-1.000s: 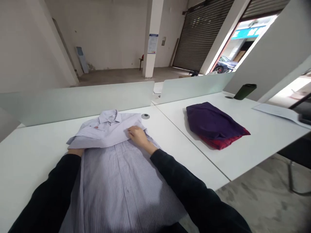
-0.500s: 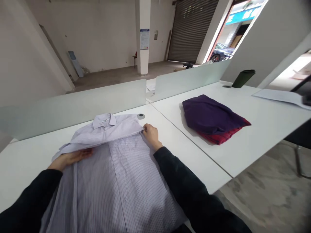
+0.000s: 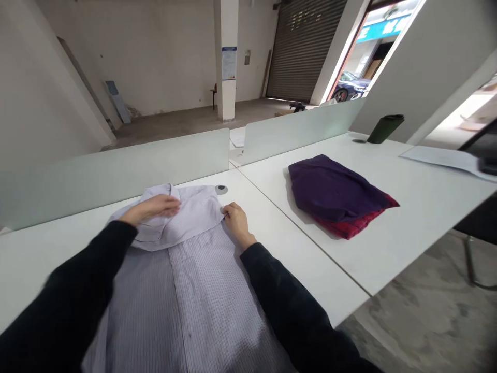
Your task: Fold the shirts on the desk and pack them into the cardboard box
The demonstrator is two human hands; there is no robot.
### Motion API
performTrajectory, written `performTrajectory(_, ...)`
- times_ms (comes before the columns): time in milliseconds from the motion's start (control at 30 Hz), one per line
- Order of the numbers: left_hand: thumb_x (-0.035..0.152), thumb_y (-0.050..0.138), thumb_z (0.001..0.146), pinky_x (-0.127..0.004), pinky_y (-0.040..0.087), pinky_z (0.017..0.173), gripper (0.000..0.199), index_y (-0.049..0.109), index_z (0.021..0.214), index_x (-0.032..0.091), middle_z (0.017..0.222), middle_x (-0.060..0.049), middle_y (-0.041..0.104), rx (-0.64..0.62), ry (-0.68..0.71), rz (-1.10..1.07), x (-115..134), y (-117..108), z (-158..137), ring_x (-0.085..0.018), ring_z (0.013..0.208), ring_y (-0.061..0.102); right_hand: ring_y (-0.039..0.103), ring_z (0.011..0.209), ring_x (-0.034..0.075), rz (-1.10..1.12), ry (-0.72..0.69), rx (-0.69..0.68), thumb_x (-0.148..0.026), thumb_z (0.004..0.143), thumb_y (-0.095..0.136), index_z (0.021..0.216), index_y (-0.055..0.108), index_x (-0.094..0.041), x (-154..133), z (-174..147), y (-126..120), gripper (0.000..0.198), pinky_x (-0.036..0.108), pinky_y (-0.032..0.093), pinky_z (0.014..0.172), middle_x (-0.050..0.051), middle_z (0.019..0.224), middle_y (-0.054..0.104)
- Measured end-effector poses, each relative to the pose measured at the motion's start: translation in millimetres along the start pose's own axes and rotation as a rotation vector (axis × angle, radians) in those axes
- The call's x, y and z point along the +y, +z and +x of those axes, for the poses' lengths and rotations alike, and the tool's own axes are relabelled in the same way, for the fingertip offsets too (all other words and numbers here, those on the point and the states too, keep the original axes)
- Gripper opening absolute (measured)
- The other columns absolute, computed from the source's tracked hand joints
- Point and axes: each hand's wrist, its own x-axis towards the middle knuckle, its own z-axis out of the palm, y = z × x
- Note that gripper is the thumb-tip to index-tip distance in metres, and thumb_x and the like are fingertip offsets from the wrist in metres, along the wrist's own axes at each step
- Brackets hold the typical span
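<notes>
A pale lilac striped shirt (image 3: 143,305) lies buttoned-front up on the white table, its lower part reaching toward me. One sleeve (image 3: 194,223) is laid across the chest below the collar. Over the collar and upper sleeve is my left hand (image 3: 159,206), fingers stretched out and slightly blurred, partly hiding the collar. With thumb and fingers closed, my right hand (image 3: 236,220) pinches the fabric at the shirt's right side, by the end of the folded sleeve.
Folded purple and red clothing (image 3: 337,191) lies on the adjoining white table (image 3: 392,248). Beyond it are a dark green container (image 3: 385,128) and papers (image 3: 442,158). Frosted dividers (image 3: 186,158) line the far edge. A round cable hole (image 3: 221,189) sits near the shirt.
My left hand has moved from beneath the sleeve's near edge up over the collar, and the sleeve now lies bunched closer in. My right hand keeps its pinch at nearly the same spot.
</notes>
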Motion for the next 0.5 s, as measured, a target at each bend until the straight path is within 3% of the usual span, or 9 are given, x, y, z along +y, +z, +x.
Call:
performTrajectory(100, 0.052, 0.053, 0.084, -0.029, 0.052, 0.074, 0.039, 0.069, 0.083, 0.017, 0.08, -0.007, 0.07, 0.001, 0.028, 0.053, 36.4, 28.2, 54.5, -0.019, 0.082, 0.065, 0.056, 0.085, 0.018, -0.003, -0.013, 0.007, 0.002, 0.075, 0.042, 0.079, 0.068, -0.018, 2.7, 0.3, 2.4, 0.033, 0.026, 0.042, 0.074, 0.006, 0.089, 0.062)
performTrajectory(200, 0.053, 0.053, 0.088, -0.034, 0.052, 0.08, 0.041, 0.067, 0.089, 0.014, 0.086, -0.006, 0.069, 0.024, 0.018, 0.121, 57.4, 60.5, 98.2, -0.019, 0.084, 0.064, 0.056, 0.084, 0.018, -0.021, -0.023, -0.004, 0.003, 0.075, 0.041, 0.077, 0.067, -0.018, 4.7, 0.7, 4.3, 0.033, 0.026, 0.042, 0.073, 0.007, 0.087, 0.062)
performTrajectory(333, 0.049, 0.055, 0.089, -0.041, 0.05, 0.087, 0.037, 0.064, 0.099, 0.015, 0.098, -0.006, 0.067, 0.019, -0.022, 0.233, 64.8, 91.5, 133.6, -0.019, 0.091, 0.064, 0.055, 0.082, 0.018, -0.041, -0.031, -0.012, 0.004, 0.074, 0.042, 0.077, 0.067, -0.018, 4.9, 0.6, 4.5, 0.034, 0.026, 0.042, 0.072, 0.006, 0.086, 0.061)
performTrajectory(500, 0.044, 0.053, 0.091, -0.042, 0.047, 0.091, 0.032, 0.065, 0.094, 0.014, 0.1, -0.007, 0.068, 0.044, 0.017, 0.328, 66.3, 103.0, 157.3, -0.019, 0.097, 0.062, 0.053, 0.082, 0.018, -0.112, -0.043, -0.061, 0.003, 0.077, 0.043, 0.077, 0.067, -0.017, 2.0, -0.2, 0.6, 0.031, 0.027, 0.04, 0.069, 0.007, 0.087, 0.061)
